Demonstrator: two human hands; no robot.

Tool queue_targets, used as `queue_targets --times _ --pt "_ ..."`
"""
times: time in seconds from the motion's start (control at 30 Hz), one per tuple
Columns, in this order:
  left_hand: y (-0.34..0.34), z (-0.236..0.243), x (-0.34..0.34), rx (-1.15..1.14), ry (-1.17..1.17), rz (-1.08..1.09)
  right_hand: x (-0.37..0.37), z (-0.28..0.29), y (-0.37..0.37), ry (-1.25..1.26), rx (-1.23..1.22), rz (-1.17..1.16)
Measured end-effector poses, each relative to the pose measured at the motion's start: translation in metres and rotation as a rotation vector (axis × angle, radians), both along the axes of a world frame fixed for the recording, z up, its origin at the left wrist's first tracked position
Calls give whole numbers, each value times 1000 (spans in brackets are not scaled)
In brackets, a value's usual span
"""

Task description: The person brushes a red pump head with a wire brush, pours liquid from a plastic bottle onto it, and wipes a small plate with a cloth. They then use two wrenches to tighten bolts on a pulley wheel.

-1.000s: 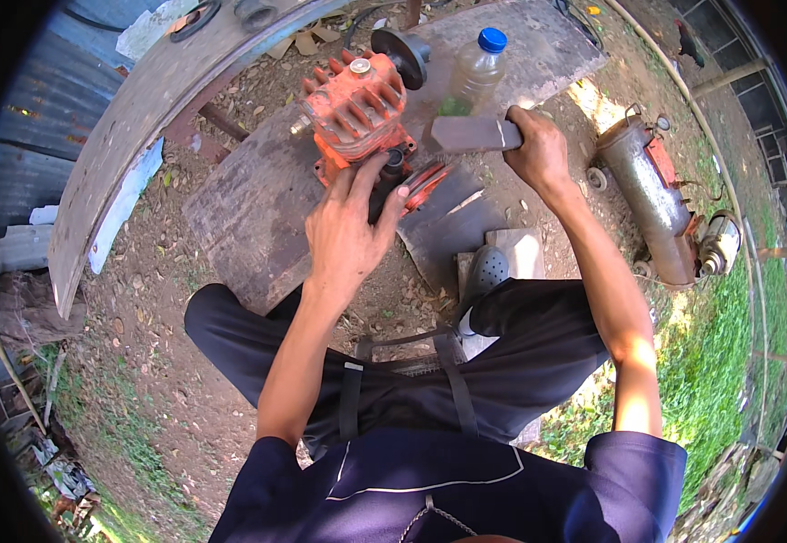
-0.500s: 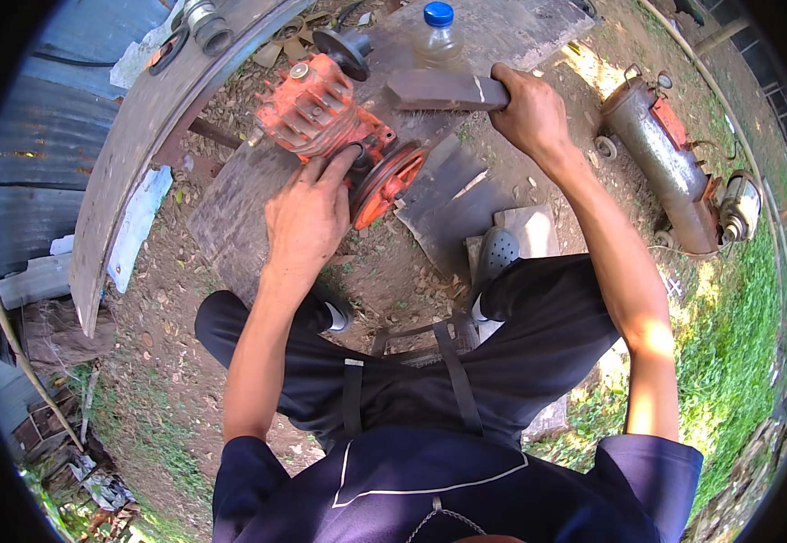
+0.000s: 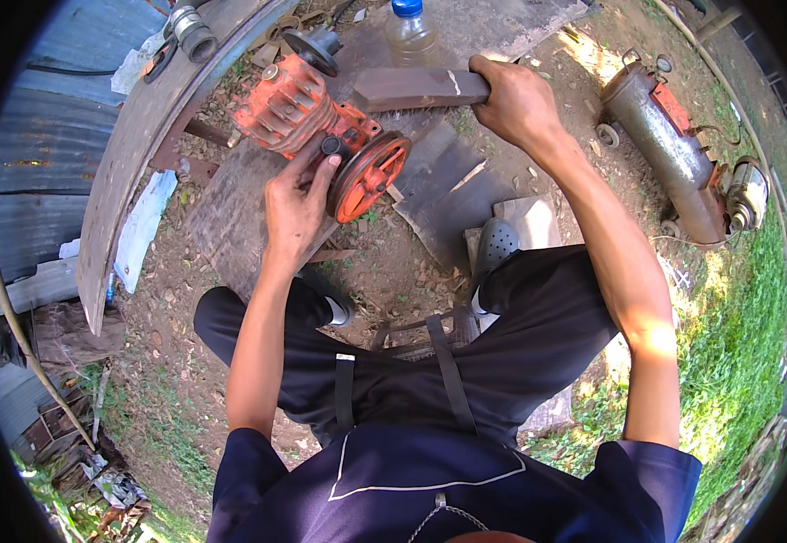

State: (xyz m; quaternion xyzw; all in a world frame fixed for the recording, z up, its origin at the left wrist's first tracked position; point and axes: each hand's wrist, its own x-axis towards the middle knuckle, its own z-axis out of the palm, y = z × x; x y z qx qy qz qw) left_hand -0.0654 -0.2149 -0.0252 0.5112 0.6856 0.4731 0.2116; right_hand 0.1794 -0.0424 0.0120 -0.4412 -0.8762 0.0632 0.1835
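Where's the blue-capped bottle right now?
In the head view, the blue-capped bottle is at the top middle, right of the black disc and just beyond the dark block in the right hand.

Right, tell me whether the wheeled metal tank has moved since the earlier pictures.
No, neither way: the wheeled metal tank keeps its place beside the long thin pole.

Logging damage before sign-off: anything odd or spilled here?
No spill visible. Just apparent wear: the red finned machine has grimy, patchy paint; the metal tank at right shows rust-like brown patches; the corrugated sheets at left have a rusty-looking streak. Nothing looks clearly broken.
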Motion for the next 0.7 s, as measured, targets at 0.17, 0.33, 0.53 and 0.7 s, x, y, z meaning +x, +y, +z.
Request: queue_targets --times 0.17,0.33,0.53,0.7 --pt "4 -14 -3 50 40 7 1 -1 -1 -4 -41 24" --pt "5 -15 -5 147 281 2 2 0 -2 24 -23 33" --pt "6 -15 4 230 365 79 -3 -1 -2 -9 -84 -6" --pt "-3 -10 -3 123 194 104 -7 -2 -1 -28 -161 -11"
